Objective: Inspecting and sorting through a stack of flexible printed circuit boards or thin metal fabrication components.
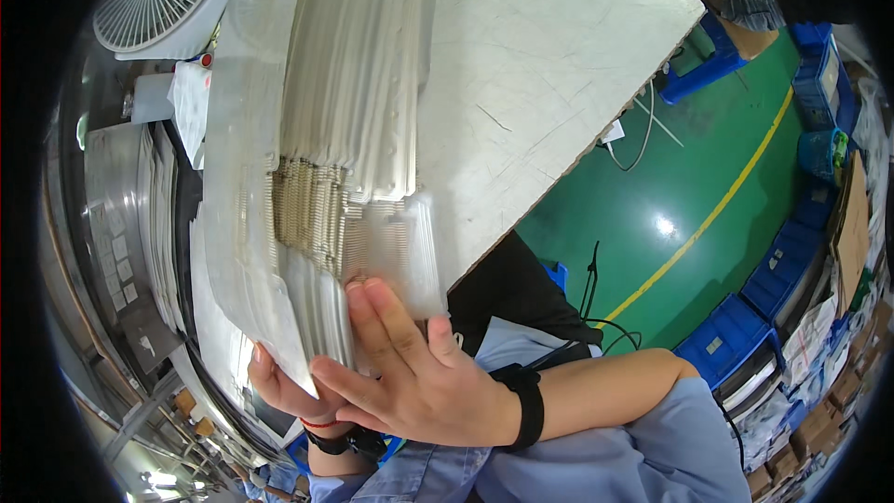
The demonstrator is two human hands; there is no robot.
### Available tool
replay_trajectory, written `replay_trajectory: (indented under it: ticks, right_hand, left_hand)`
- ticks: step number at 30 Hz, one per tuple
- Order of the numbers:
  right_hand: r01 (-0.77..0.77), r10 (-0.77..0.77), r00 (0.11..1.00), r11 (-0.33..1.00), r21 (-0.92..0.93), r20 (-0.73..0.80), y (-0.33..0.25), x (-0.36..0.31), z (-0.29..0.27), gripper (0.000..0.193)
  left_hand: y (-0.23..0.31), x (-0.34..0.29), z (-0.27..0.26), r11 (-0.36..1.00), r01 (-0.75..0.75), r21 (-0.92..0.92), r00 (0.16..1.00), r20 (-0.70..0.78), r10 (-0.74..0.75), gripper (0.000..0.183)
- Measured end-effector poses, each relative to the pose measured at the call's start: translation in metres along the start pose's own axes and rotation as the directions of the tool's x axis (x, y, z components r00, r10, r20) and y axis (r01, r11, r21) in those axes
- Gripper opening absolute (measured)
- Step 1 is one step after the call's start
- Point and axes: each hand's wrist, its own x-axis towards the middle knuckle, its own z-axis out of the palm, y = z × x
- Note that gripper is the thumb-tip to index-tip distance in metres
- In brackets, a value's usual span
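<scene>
While the left hand (279, 387) holds the stack of clear plastic sleeves (317, 177) from beneath, its grip closed, the right hand (419, 377) lies flat, fingers spread; squaring edges against the desk (540, 65) seems wise.

The right hand (424, 377) lay flat and open, palm down, fingers (377, 317) stretched together toward the upper left, thumb spread out to the left. Its forearm crossed in from the right, bare, with a black band at the wrist and a light blue sleeve at the elbow. The left hand (279, 387) sat lower left, mostly hidden, fingers curled upward, a red string and a black band at its wrist.
</scene>
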Motion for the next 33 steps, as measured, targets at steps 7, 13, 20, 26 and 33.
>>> replay_trajectory:
  ticks: [7,13,20,26,33]
  right_hand:
    - [-0.064,0.07,0.998,0.908,0.414,0.002,0.021,-0.018,-0.033,0.064]
    - [-0.041,0.125,0.946,0.962,0.271,-0.3,0.036,-0.021,-0.035,0.034]
    - [-0.153,0.248,0.968,0.696,0.702,-0.034,0.054,-0.025,-0.029,0.026]
    - [-0.483,0.343,0.851,0.214,0.849,0.398,0.045,-0.015,-0.029,0.013]
    - [-0.563,0.31,0.802,0.109,0.819,0.511,0.03,-0.005,-0.023,0.009]
  left_hand:
    - [-0.006,0.003,0.002,0.959,-0.027,-0.281,0.999,0.035,0.038,0.056]
    - [-0.006,0.002,0.007,0.954,-0.074,-0.292,0.996,0.035,0.088,0.051]
    - [-0.006,0.0,0.009,0.945,-0.083,-0.318,0.995,0.03,0.098,0.051]
    - [-0.007,0.001,0.006,0.939,-0.082,-0.334,0.994,0.044,0.102,0.053]
    - [-0.005,0.001,0.006,0.939,-0.08,-0.334,0.993,0.057,0.105,0.052]
